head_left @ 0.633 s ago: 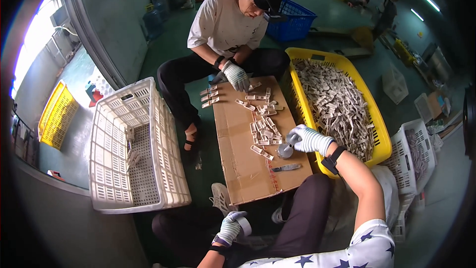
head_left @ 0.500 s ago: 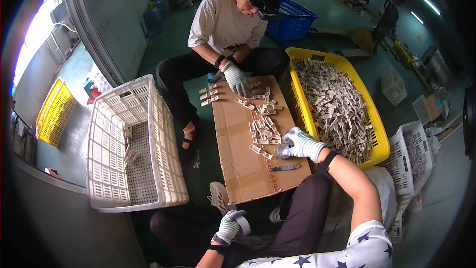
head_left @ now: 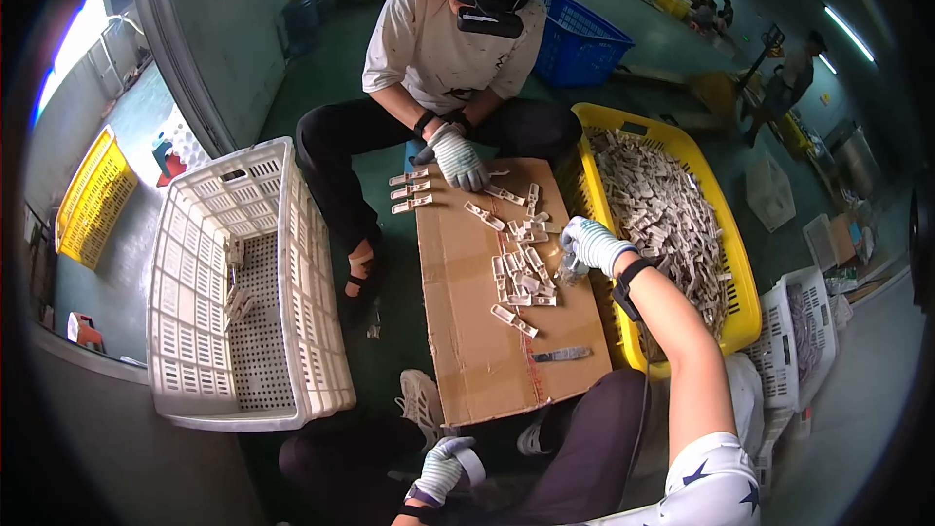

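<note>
My left hand [head_left: 440, 472], in a striped knit glove, is low over my lap. It grips a white ring, like a roll of tape [head_left: 471, 468]. My right hand [head_left: 596, 244], gloved too, is at the right edge of a cardboard sheet [head_left: 472, 331], beside the yellow crate. Its fingers are closed around a greyish, see-through thing [head_left: 572, 270] that I cannot name. Left of it lies a loose pile of pale plastic clips [head_left: 524, 273]. A flat grey blade-like tool [head_left: 563, 355] rests on the cardboard nearer to me.
Opposite sits a co-worker, whose gloved hand [head_left: 458, 160] touches the far part of the cardboard. A yellow crate [head_left: 745, 302] full of clips is at the right. A white crate [head_left: 326, 331] holding a few clips stands left. Behind are a blue crate [head_left: 584, 44] and another person.
My right hand has moved farther from me along the cardboard's right edge, with the greyish thing. My left hand keeps the white ring. The co-worker's head has shifted, and the whole view is slightly shifted.
</note>
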Tool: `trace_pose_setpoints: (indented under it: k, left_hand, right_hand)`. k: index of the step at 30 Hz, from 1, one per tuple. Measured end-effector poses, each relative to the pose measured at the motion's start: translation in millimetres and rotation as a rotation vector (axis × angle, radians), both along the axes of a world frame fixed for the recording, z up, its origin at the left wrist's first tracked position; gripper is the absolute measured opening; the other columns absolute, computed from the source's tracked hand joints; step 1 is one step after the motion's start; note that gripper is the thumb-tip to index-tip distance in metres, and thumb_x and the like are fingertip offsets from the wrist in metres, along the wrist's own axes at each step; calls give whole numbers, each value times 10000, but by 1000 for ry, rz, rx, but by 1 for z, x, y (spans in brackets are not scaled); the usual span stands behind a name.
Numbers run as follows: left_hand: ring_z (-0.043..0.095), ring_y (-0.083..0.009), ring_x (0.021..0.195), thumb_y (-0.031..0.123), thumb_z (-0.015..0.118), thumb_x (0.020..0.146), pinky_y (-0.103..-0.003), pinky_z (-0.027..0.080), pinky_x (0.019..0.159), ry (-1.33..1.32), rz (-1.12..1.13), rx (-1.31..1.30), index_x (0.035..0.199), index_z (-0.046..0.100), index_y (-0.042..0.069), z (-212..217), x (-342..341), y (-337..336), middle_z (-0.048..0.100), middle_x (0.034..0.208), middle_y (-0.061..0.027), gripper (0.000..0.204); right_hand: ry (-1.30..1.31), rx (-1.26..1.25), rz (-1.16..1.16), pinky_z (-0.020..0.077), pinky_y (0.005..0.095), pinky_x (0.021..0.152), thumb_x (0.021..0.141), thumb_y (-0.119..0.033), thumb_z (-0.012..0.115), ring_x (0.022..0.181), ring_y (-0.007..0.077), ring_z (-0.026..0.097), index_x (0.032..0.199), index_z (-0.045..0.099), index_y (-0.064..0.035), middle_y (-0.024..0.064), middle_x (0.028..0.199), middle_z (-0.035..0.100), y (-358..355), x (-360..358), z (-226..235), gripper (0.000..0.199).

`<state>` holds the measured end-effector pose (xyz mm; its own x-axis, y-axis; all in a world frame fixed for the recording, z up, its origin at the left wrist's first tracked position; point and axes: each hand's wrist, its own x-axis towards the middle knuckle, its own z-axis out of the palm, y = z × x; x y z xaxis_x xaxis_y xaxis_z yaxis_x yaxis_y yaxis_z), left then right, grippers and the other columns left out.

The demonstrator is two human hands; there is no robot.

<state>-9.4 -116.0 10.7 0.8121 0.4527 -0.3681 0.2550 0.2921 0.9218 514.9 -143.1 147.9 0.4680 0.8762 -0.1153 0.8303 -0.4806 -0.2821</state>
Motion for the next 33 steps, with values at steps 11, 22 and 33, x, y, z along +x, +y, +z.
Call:
trace_pose_setpoints:
  k: [11,22,33]
  left_hand:
    - [608,-185,968,-119,589,742,-290,477,887,97,-31,-52,1061,699,65,-11,-3,1,629,999,-53,384]
    - [610,-153,933,-46,669,783,-280,491,857,50,21,-94,1060,700,64,-10,-4,0,632,991,-52,300]
    - [617,-116,846,-21,682,800,-282,525,767,172,88,-215,1045,703,50,-10,-1,0,666,911,-22,256]
  right_hand:
    - [-175,62,56,520,358,742,712,40,645,822,298,637,827,672,-34,153,859,632,70,42,9,140]
    - [96,111,-256,508,397,825,780,41,591,925,344,621,863,648,-65,157,1019,623,104,85,-26,147]
    - [654,396,-526,456,354,903,959,-400,452,1093,262,578,1390,393,-110,170,1270,554,98,55,9,523]
